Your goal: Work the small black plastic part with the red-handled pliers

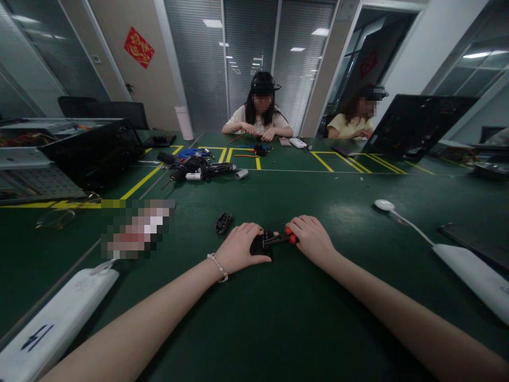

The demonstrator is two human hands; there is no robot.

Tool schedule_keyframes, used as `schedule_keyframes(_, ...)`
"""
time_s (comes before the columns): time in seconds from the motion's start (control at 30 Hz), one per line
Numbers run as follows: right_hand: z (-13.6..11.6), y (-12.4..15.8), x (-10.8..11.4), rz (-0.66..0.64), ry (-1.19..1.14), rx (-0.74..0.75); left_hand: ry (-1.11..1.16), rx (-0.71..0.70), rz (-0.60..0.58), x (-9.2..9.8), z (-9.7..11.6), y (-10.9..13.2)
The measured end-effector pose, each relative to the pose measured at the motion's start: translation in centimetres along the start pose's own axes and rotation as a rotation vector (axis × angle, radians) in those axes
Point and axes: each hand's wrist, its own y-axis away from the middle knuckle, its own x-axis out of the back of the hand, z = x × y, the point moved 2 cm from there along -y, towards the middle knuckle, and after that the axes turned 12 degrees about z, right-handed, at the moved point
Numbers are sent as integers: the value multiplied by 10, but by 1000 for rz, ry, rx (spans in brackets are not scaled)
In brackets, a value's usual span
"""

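The black part is gripped by the left hand, the red-handled tool by the right hand; work appears unfinished.

On the dark green, yellow-lined bench, wire-framed eyeglasses are laid at left, a small ridged black piece near the middle and a short grey cylinder farther off. At right, a round white disc is joined by white cord to an oblong white case.
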Motion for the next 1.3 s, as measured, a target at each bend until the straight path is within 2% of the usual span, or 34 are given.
schedule_keyframes(0.57,-2,0,0,12,-11,7,-9,-21,9,0,0,-1)
schedule_keyframes(0.93,-4,-1,4,8,9,27,5,18,-26,2,1,-1)
schedule_keyframes(1.3,-2,-1,0,39,-22,15,-11,-8,0,0,1,0)
